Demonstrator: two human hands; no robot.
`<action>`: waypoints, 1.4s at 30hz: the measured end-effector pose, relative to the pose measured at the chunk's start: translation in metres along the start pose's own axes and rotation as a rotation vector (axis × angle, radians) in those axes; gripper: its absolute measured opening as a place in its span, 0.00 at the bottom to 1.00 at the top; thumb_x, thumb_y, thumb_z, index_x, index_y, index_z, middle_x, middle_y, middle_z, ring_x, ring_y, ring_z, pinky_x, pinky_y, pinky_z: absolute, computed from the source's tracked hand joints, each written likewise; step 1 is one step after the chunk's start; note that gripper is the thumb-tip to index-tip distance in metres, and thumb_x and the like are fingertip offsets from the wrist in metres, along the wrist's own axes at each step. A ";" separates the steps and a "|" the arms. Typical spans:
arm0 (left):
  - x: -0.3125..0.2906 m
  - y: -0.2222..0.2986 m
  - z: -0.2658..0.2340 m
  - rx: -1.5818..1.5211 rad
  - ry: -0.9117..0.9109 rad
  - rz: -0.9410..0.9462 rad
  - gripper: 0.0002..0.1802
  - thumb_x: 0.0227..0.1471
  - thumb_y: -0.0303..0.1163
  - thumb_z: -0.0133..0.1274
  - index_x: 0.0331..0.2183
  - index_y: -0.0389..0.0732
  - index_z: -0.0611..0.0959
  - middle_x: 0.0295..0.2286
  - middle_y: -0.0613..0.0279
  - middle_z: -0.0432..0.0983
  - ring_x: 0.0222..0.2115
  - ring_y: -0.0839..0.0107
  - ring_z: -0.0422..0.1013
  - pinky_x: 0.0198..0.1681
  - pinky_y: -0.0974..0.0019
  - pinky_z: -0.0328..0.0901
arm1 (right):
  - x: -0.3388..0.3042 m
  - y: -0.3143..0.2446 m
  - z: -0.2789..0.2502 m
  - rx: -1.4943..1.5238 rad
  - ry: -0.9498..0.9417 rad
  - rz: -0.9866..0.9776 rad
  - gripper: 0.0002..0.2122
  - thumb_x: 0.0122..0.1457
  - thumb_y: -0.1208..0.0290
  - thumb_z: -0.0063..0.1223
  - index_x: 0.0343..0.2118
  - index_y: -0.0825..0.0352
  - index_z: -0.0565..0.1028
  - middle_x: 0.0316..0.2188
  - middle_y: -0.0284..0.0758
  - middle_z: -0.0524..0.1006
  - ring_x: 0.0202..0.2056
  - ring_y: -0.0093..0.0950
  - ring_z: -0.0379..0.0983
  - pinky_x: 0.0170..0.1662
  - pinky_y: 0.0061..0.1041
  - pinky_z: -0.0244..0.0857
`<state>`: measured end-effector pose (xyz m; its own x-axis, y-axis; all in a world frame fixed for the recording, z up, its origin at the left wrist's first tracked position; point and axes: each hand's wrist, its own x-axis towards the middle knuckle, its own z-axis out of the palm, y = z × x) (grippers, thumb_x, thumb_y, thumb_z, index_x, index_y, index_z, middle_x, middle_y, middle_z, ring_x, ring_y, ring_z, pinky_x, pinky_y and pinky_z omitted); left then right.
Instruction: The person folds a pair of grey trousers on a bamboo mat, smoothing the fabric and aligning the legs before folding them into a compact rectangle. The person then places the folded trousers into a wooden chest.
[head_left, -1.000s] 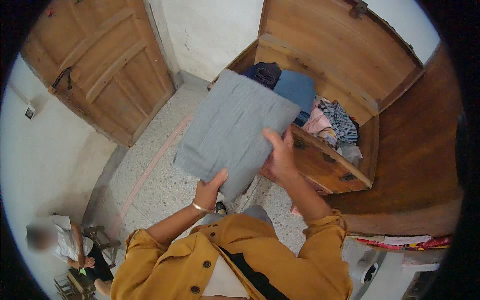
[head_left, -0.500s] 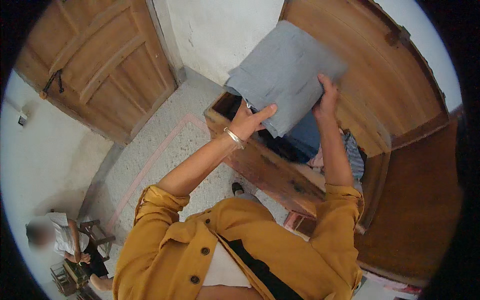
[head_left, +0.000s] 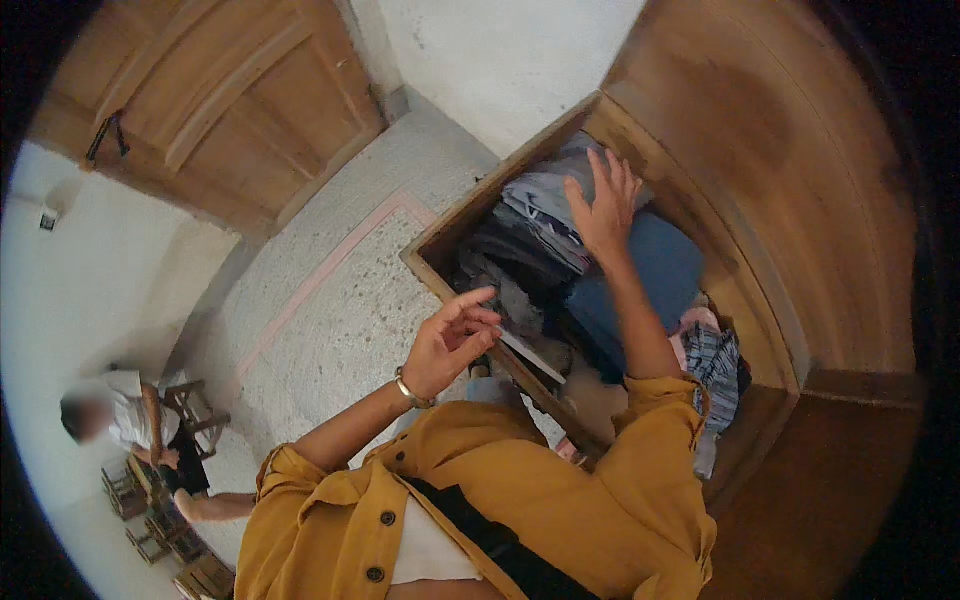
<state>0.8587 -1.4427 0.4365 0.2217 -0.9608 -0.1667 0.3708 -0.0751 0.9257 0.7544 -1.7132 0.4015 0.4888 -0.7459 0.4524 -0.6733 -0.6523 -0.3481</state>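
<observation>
My right hand is open, fingers spread, over a folded grey garment in the far corner of a wooden chest. Whether the fingertips rest on the cloth, I cannot tell. A silvery bracelet circles the wrist of my left hand, which hovers by the chest's near wall with loosely bent fingers and nothing in them. Beneath my right forearm lies a blue folded cloth. Dark clothes fill the left part of the chest, and a patterned blue-grey cloth lies at the right.
A brown wooden panel rises behind the chest. At the upper left is a panelled wooden door. Lower left, a person sits near small wooden stools. Speckled floor with a pink line lies left of the chest.
The grey folded garment held in both hands has gone down into the chest, and both hands have let go. My left hand has drawn back toward me. The view has shifted too.
</observation>
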 end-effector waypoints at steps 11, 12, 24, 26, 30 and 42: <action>-0.074 -0.036 -0.049 0.050 0.217 0.003 0.21 0.49 0.24 0.49 0.48 0.44 0.70 0.33 0.64 0.71 0.32 0.79 0.67 0.36 0.74 0.64 | -0.060 -0.025 0.036 -0.338 -0.076 -0.330 0.28 0.44 0.53 0.54 0.51 0.55 0.65 0.53 0.43 0.60 0.53 0.48 0.53 0.53 0.54 0.44; -0.083 -0.038 -0.056 0.074 0.210 0.041 0.21 0.49 0.24 0.49 0.47 0.44 0.70 0.33 0.64 0.72 0.33 0.78 0.68 0.37 0.73 0.65 | -0.054 -0.022 0.040 -0.245 -0.026 -0.391 0.26 0.45 0.55 0.54 0.49 0.56 0.67 0.51 0.43 0.63 0.51 0.47 0.56 0.52 0.52 0.46; -0.255 -0.093 -0.150 0.446 0.403 -0.009 0.19 0.46 0.31 0.51 0.43 0.43 0.73 0.30 0.59 0.73 0.30 0.67 0.71 0.34 0.66 0.66 | -0.088 -0.271 -0.044 0.645 -0.165 -0.240 0.21 0.61 0.60 0.32 0.45 0.74 0.66 0.42 0.44 0.69 0.42 0.34 0.68 0.45 0.30 0.63; -0.290 -0.104 -0.169 0.536 0.415 -0.028 0.19 0.47 0.33 0.51 0.43 0.43 0.73 0.30 0.58 0.74 0.31 0.65 0.71 0.34 0.65 0.66 | -0.102 -0.279 0.056 1.226 -0.440 -0.301 0.22 0.60 0.56 0.32 0.46 0.72 0.65 0.37 0.44 0.70 0.36 0.33 0.69 0.40 0.31 0.66; -0.362 -0.120 -0.190 0.566 0.486 -0.206 0.20 0.48 0.38 0.50 0.44 0.42 0.73 0.31 0.55 0.75 0.32 0.62 0.72 0.35 0.63 0.66 | -0.225 -0.390 0.116 1.334 -1.086 0.121 0.20 0.58 0.57 0.36 0.42 0.71 0.67 0.31 0.42 0.71 0.31 0.32 0.69 0.36 0.32 0.67; -0.488 -0.168 -0.258 0.223 1.138 -0.048 0.20 0.52 0.46 0.45 0.43 0.46 0.75 0.35 0.52 0.75 0.36 0.59 0.71 0.38 0.62 0.65 | -0.385 -0.605 0.223 0.976 -1.816 0.463 0.16 0.55 0.63 0.41 0.38 0.72 0.67 0.30 0.40 0.71 0.28 0.30 0.67 0.32 0.30 0.66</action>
<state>0.9207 -0.8926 0.2752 0.9364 -0.1685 -0.3078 0.2591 -0.2593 0.9304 1.0967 -1.0611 0.2550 0.6785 0.2942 -0.6731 -0.7310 0.1804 -0.6581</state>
